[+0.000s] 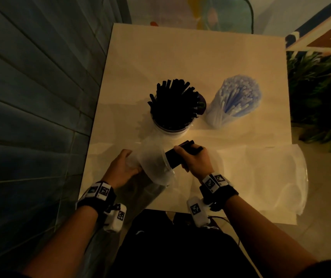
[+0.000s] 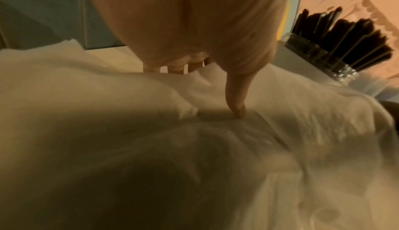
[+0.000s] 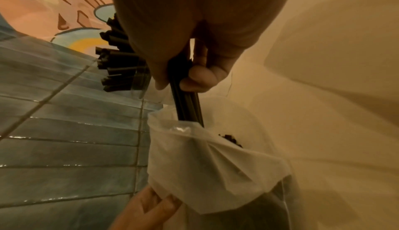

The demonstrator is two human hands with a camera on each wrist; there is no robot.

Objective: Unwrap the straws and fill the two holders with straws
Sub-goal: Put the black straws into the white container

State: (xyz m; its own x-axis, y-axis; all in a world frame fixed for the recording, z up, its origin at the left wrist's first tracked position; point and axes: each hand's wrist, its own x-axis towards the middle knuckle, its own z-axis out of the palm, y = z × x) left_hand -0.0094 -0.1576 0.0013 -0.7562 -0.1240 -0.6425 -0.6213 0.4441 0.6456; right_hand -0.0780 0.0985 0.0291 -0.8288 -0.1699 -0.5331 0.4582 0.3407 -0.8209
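My right hand [image 1: 194,159] grips a small bundle of black straws [image 1: 177,157] whose lower ends are still inside a clear plastic wrapper [image 1: 153,167]. In the right wrist view the black straws [image 3: 186,104] run from my right hand [image 3: 190,73] down into the wrapper's [image 3: 205,162] open mouth. My left hand [image 1: 123,167] holds the wrapper from the left; its thumb [image 2: 236,100] presses into the plastic [image 2: 280,131]. A white holder [image 1: 172,127] packed with black straws stands beyond. To its right stand white and blue straws [image 1: 235,101] bunched in clear plastic; I cannot tell whether a holder is under them.
An empty clear wrapper [image 1: 261,177] lies flat on the pale table [image 1: 190,57] at the right, reaching the front right corner. A tiled wall [image 1: 30,117] runs close along the table's left edge. A green plant [image 1: 321,97] stands off the right edge.
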